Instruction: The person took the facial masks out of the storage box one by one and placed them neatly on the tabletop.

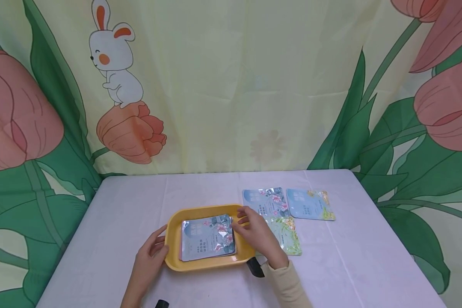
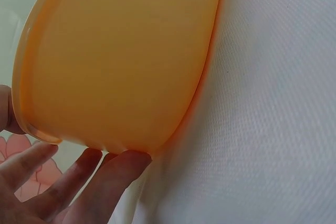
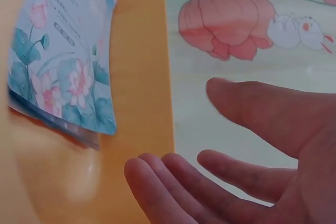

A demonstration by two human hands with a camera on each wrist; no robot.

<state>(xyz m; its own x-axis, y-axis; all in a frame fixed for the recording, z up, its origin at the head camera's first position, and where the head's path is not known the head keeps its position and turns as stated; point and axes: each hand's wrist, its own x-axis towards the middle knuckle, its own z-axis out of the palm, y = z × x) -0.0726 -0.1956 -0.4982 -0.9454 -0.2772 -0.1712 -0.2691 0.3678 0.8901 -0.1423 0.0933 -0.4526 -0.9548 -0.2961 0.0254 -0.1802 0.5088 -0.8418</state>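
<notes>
A yellow tray (image 1: 208, 268) lies on the white-covered table. My left hand (image 1: 148, 252) holds its left end; in the left wrist view the fingers (image 2: 107, 184) touch the outer wall (image 2: 121, 61), and the thumb shows past the rim. Inside the tray lies a glossy flat packet (image 1: 208, 237) printed with pink flowers, with at least one more packet beneath it. Over the tray's right end my right hand (image 1: 258, 229) hovers by the packet's edge. In the right wrist view its fingers and thumb are spread apart, holding nothing, beside the flowered packet (image 3: 63, 61).
Behind and right of the tray lie a blue flowered packet (image 1: 263, 201), a light blue packet (image 1: 308, 204) and a green one (image 1: 288, 235), partly covered by my right hand. A printed curtain (image 1: 231, 107) hangs behind the table (image 1: 350, 256).
</notes>
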